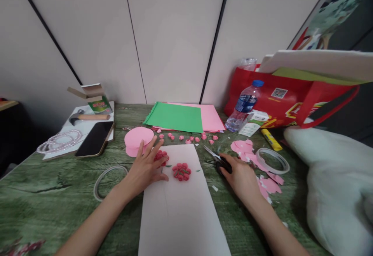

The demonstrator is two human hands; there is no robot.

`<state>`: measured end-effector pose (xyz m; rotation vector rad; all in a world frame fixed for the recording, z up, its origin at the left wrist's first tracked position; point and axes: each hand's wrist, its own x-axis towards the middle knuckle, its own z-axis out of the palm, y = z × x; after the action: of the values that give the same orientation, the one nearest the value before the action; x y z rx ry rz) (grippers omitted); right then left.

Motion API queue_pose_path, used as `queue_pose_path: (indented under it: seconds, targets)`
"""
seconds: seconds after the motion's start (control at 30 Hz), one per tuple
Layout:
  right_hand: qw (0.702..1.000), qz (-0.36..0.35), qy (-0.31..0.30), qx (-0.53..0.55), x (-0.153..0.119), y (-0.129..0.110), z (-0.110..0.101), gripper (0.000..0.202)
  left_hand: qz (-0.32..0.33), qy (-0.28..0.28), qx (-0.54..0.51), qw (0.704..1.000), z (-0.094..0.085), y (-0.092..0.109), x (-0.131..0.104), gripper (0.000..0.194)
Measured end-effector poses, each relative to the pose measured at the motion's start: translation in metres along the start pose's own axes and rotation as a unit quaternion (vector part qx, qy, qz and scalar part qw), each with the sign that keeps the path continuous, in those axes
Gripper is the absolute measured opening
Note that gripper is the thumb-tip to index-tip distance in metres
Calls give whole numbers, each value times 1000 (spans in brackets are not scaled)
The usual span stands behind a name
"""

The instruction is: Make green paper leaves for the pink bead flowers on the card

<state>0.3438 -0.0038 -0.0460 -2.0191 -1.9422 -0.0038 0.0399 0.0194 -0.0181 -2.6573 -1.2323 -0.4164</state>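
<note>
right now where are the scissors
In the head view, the scissors are just right of the white sheet, with the right hand at their black handles.

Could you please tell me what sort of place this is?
Probably a table used for paper crafts: scissors at the right hand, coloured paper sheets at the back, and pink paper scraps on the right.
</note>
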Motion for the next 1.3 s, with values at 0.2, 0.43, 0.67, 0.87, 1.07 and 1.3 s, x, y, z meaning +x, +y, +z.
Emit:
queue_pose_path:
  seconds: [0.2,0.43,0.67,0.87,1.07,1.3]
  targets:
    - [970,-70,90,215,-1,0,-4,35,36,36,23,998,-13,9,-7,113]
    - [999,-46,-21,-5,3,15,-14,37,29,-18,-2,999,-6,17,-25,119]
    - [994,-29,-45,-96,-2,2,-16,33,45,-48,23,998,-3,16,-22,99]
    - [994,-34,-31,-99,-4,-8,-18,32,55,-58,1,997,-6,16,-20,94]
    - [996,-88,-30,-2,-5,-25,-27,22,54,-42,-39,997,-8,16,-24,90]
    - [977,-167,-102,90,-1,-48,-16,14,18,37,-145,989,-15,14,-39,56]
